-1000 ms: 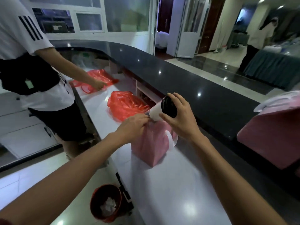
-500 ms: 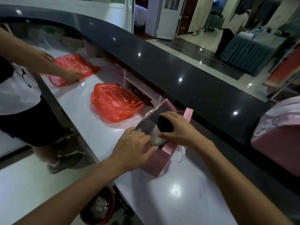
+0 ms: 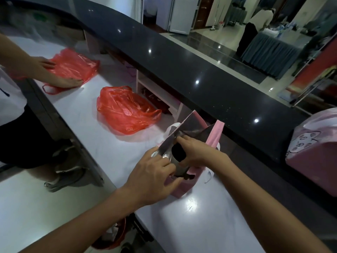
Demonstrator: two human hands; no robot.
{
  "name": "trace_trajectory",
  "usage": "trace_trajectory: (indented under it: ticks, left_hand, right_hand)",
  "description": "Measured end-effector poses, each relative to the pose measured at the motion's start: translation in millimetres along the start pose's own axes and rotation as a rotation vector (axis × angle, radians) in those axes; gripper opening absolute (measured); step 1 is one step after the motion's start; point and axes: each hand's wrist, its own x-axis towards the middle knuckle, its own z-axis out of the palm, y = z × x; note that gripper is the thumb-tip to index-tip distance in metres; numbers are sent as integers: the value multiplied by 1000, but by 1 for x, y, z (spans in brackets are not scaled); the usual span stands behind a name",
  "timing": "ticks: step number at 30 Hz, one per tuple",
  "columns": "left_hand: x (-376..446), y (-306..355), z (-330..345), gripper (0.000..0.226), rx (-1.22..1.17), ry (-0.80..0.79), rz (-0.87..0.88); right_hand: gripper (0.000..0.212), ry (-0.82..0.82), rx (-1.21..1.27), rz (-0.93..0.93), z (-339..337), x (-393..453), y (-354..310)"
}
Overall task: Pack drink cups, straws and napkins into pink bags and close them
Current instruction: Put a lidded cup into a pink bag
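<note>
The right hand (image 3: 196, 152) grips one black-lidded cup (image 3: 177, 157) inside one pink bag (image 3: 184, 187); the left hand (image 3: 153, 179) pinches its near edge. Two red plastic bags (image 3: 125, 110) lie at ten o'clock.

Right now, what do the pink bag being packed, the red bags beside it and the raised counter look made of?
Stiff pink bag: likely paper, holding sharp folds, silvery lining. Crinkled translucent red bags: thin glossy plastic film. Raised black counter top: polished stone or similar, mirroring ceiling lights.
</note>
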Motion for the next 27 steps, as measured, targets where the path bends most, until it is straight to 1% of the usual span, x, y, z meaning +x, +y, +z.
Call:
trace_trajectory:
  ticks: [3,7,14,19,23,27]
  left_hand:
    - [0,-1,1,32,-14,20,25]
    - [2,-2,1,31,-23,35,35]
    - [2,-7,1,30,-43,22,56]
    - [1,-11,2,31,-52,-1,72]
    - [1,-13,2,34,-74,25,73]
    - [-1,-13,2,35,-77,16,74]
  right_hand:
    - [91,-17,-71,-2,11,9,-5]
    - [98,30,-101,-18,19,11,-7]
    - [95,53,-57,-27,19,5,-7]
    - [82,48,20,-60,21,0,-11]
    - [85,62,-26,-44,30,1,-11]
    - [86,78,-67,-30,34,3,-11]
